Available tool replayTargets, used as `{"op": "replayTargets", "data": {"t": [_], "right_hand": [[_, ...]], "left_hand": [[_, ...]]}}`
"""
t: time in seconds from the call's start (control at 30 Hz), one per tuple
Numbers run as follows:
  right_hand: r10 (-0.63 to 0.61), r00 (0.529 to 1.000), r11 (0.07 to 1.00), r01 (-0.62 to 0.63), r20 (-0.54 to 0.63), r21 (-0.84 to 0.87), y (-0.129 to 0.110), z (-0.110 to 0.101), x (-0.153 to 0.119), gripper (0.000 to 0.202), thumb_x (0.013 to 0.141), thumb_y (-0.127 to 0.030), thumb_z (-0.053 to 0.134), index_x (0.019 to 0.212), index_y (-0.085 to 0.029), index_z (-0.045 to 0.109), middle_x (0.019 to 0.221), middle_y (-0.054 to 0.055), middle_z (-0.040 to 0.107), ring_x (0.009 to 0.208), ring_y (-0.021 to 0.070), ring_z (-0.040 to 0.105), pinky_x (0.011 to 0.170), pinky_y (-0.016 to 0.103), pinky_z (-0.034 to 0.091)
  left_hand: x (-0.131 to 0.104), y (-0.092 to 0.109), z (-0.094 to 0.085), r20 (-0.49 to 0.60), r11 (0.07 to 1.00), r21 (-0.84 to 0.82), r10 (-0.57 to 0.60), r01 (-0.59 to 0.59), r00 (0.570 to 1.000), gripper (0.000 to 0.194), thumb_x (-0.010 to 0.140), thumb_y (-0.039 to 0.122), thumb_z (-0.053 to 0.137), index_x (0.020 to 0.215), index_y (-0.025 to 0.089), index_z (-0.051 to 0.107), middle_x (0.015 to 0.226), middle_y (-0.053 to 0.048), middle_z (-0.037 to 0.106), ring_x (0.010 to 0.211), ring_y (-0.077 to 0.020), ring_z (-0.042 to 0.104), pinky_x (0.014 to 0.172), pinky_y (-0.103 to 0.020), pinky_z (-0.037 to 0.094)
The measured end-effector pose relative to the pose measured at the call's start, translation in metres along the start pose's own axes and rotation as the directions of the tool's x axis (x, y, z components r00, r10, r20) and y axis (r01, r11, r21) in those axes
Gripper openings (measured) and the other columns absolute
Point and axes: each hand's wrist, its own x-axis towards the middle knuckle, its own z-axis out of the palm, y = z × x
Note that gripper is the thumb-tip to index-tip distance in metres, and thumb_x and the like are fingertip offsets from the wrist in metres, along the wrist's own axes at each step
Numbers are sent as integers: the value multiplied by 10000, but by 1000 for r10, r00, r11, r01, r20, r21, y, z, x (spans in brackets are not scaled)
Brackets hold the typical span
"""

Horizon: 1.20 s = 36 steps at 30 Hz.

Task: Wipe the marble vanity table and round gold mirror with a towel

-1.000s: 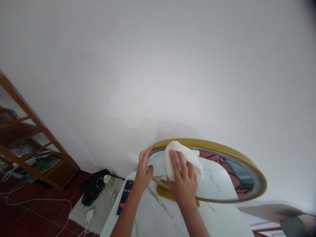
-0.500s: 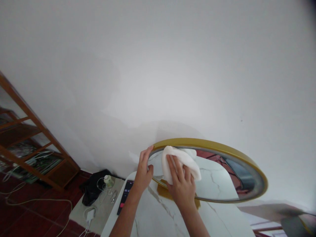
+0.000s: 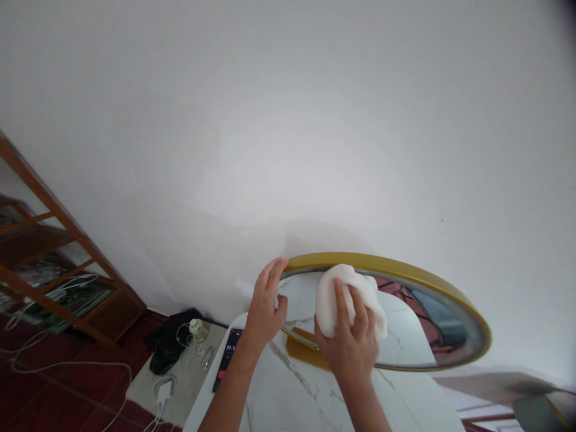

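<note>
An oval-looking mirror (image 3: 407, 333) in a gold frame stands tilted on a gold base (image 3: 303, 350) on a white marble-patterned tabletop (image 3: 288, 396). At its left edge is my left hand (image 3: 265, 306), fingers behind the rim and thumb in front, steadying the frame. A folded white cloth (image 3: 330, 303) lies against the glass, with my right hand (image 3: 353, 339) gripping it and pressing it there. The cloth hides part of the mirror's middle. The glass reflects the tabletop and some reddish and blue-grey things.
A phone (image 3: 229, 354) with a running timer lies left of my left forearm. Beyond it, a lower surface (image 3: 182, 390) holds a black bag (image 3: 173, 339), a small bottle (image 3: 198, 329) and white cables. A wooden shelf (image 3: 67, 240) leans at far left. Behind the mirror is a white wall (image 3: 288, 120).
My right hand and the cloth have slid to the right across the glass. My left hand has shifted slightly at the rim, its thumb a little higher, and the mirror has moved very slightly right.
</note>
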Motion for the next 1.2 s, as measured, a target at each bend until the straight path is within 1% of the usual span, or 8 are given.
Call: {"op": "replayTargets", "data": {"t": [0.2, 0.33, 0.47, 0.57, 0.8, 1.03, 1.1, 1.2], "right_hand": [[-48, 999, 998, 48, 21, -41, -6, 0, 6, 734, 771, -251, 553, 1446, -241, 267, 1343, 80, 464, 1024, 286, 482, 830, 410, 457], [-84, 990, 991, 95, 115, -93, -12, 2, 10, 767, 734, -217, 575, 1441, -257, 281, 1367, 24, 471, 923, 260, 476, 762, 379, 455], [-146, 971, 981, 167, 191, -98, -15, 2, 13, 819, 673, -182, 582, 1434, -278, 294, 1398, -8, 443, 924, 261, 463, 741, 377, 449], [-159, 971, 979, 179, 176, -102, -14, 1, 14, 797, 683, -177, 582, 1425, -292, 314, 1378, -15, 467, 959, 262, 464, 761, 375, 443], [-24, 999, 985, 31, 45, -168, -8, 0, 16, 714, 735, -224, 582, 1407, -297, 353, 1335, 9, 500, 922, 247, 476, 758, 372, 441], [-120, 974, 981, 146, 190, -128, -13, 1, 14, 763, 712, -198, 599, 1419, -286, 327, 1382, -12, 461, 966, 265, 467, 741, 371, 446], [-130, 972, 981, 155, 195, -117, -12, 3, 13, 771, 707, -194, 603, 1420, -290, 325, 1371, -12, 471, 963, 263, 472, 730, 371, 450], [-69, 987, 986, 90, 145, -143, -6, 3, 14, 759, 717, -206, 607, 1417, -298, 329, 1358, -3, 482, 956, 262, 484, 755, 381, 454]], "left_hand": [[14, 17, 1, 77, 997, -38, 73, -71, 994, 760, 682, -24, 363, 1372, 294, 374, 1389, -16, 408, 1295, -199, 352, 1121, -410, 261], [14, 18, 8, 49, 995, -71, 72, -69, 996, 769, 654, -27, 364, 1353, 292, 407, 1362, -18, 435, 1279, -203, 372, 1122, -426, 262], [13, 16, 12, 14, 994, -87, 73, -72, 997, 773, 644, -17, 370, 1348, 300, 415, 1359, -16, 440, 1276, -211, 374, 1122, -446, 266], [13, 15, 12, 19, 992, -97, 77, -75, 997, 771, 650, -17, 365, 1351, 300, 412, 1368, -15, 430, 1281, -209, 367, 1125, -446, 265], [14, 16, 12, 19, 993, -100, 70, -67, 997, 765, 663, -20, 366, 1358, 298, 402, 1374, -14, 428, 1288, -213, 363, 1125, -447, 262], [12, 18, 19, 9, 995, -84, 64, -63, 998, 785, 639, -20, 365, 1359, 291, 395, 1387, -12, 412, 1296, -203, 350, 1134, -439, 249], [13, 17, 20, 13, 994, -84, 73, -72, 997, 784, 638, -21, 364, 1356, 292, 401, 1382, -13, 421, 1290, -205, 358, 1130, -445, 255], [16, 15, 17, 15, 993, -92, 82, -80, 997, 783, 641, -26, 357, 1354, 295, 407, 1372, -13, 430, 1283, -203, 368, 1126, -441, 263]]}}
